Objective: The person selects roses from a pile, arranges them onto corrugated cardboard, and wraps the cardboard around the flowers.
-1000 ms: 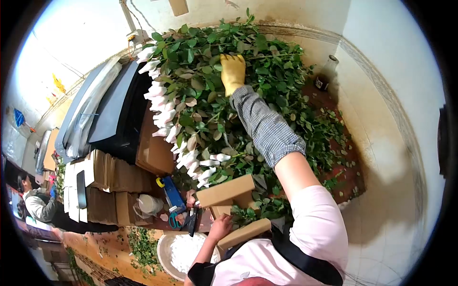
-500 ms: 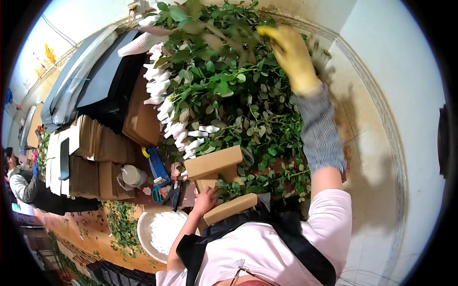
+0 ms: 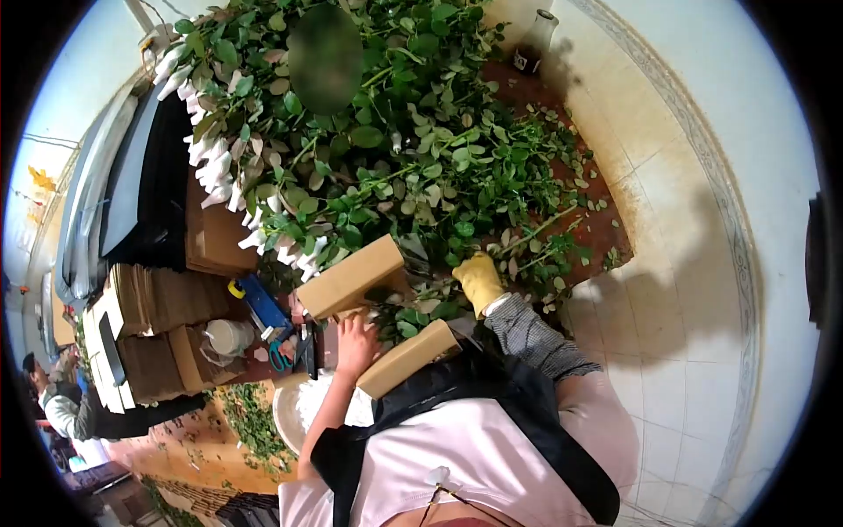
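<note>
A large heap of leafy rose stems [image 3: 421, 167] lies on the table, their heads wrapped in white netting sleeves [image 3: 213, 167] toward the left. Close to my body stands an open cardboard box [image 3: 351, 277], with green leaves between its raised sides. My bare left hand [image 3: 357, 345] is at the box's left end, fingers stretched out and touching the inside near the leaves. My right hand [image 3: 479, 283], in a yellow glove with a grey knitted sleeve, is at the box's right end. Its fingers are curled around rose stems, their tips partly hidden by foliage.
Left of the box lie scissors with teal handles [image 3: 280, 356], a blue tool [image 3: 263, 306] and a white cup [image 3: 225, 337]. Flat cardboard stacks [image 3: 149, 303] stand farther left. Below is a round tub [image 3: 290, 413] of white pieces. Another person [image 3: 66, 408] is at far left.
My right hand has come down from the far side of the heap to the box's right end. My left hand's fingers have straightened at the box's left end. The view has shifted.
</note>
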Demonstrator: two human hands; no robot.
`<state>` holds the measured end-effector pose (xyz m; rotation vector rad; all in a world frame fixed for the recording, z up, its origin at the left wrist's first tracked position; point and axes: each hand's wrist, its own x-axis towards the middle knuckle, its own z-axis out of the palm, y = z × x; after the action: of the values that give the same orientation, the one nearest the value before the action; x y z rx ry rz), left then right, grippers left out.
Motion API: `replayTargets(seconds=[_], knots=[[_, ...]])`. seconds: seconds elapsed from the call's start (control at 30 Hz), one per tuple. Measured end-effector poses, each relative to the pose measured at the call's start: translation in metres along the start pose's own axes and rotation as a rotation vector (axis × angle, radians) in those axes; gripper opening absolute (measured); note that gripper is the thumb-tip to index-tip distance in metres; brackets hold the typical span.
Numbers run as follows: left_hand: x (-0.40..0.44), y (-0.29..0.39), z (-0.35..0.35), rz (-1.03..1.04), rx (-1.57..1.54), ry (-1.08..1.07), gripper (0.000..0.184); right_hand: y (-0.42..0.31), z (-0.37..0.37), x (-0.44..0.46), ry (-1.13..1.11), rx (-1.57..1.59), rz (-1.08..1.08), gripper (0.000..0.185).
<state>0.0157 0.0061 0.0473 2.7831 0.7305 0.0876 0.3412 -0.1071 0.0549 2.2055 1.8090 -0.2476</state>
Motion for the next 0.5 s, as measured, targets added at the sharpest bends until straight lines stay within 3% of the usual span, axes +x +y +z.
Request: replayTargets(seconds=[0.07,0.17,0.27,0.37,0.5], knots=[[0.003,0.000,-0.004,0.077,-0.024,0.112,0.036,-0.002,0.039,-0.006,0.075,0.068,-0.023,0.012],[-0.004,-0.007,0.011,-0.108,-0.263,-0.083,0.038,0.009,0.054,-0.003,-0.117,0.279,-0.055,0.022],[-0.004,0.002,0.010,-0.207,-0.317,0.088,0.040,0.028,-0.023,0.007,-0.106,0.401,-0.096,0.025],[-0.006,-0.002,0.014,-0.184,-0.310,0.126,0.040,0.022,-0.128,0.035,0.240,0.584,-0.253,0.029],[-0.006,-0.006,0.018,-0.160,-0.289,0.091,0.039,-0.021,-0.201,0.104,0.691,0.289,-0.311,0.034]])
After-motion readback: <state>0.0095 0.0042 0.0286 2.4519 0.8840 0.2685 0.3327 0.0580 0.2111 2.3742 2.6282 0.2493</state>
